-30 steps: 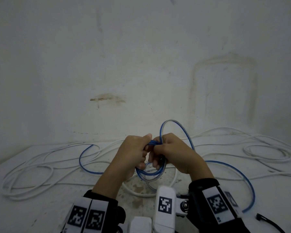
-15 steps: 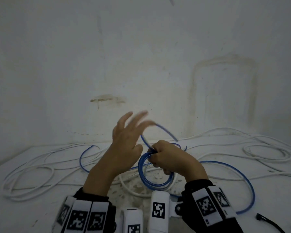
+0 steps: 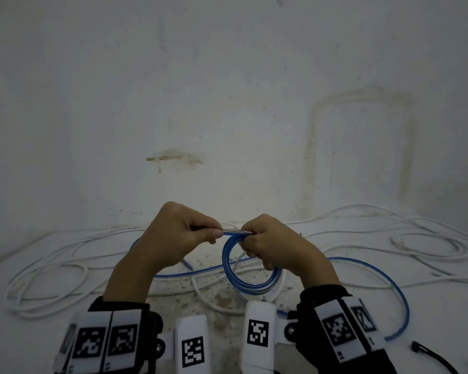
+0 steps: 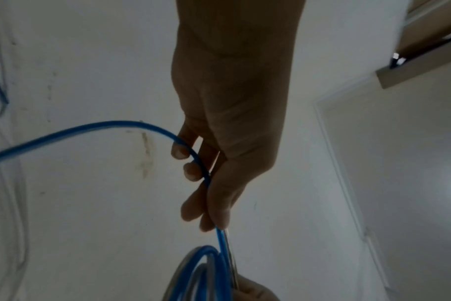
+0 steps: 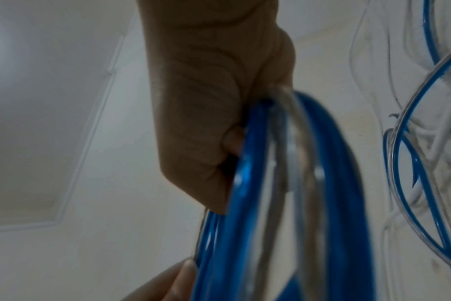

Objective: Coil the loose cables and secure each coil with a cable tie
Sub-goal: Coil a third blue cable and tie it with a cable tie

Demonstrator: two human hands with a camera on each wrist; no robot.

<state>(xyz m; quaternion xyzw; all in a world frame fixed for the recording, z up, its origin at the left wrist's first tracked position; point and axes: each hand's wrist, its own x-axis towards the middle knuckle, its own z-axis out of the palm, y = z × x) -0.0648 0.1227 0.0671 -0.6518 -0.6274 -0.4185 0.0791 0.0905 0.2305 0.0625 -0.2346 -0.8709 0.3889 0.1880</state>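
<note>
Gripping the small blue coil [image 3: 250,276] at its top, the right hand [image 3: 276,247] keeps the loops stacked above the table [image 3: 38,333]. The left hand [image 3: 173,238] pinches the blue cable [image 4: 65,132] just beside it, fingers curled around the strand, likely feeding the next loop. Black cable ties [image 3: 432,357] wait near the right wrist.

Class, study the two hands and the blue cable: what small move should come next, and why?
Probably the left hand should sweep its pinched stretch of blue cable round into another loop and pass it to the right hand, which grips the coil; much blue cable lies loose on the surface, so tying seems premature.
</note>
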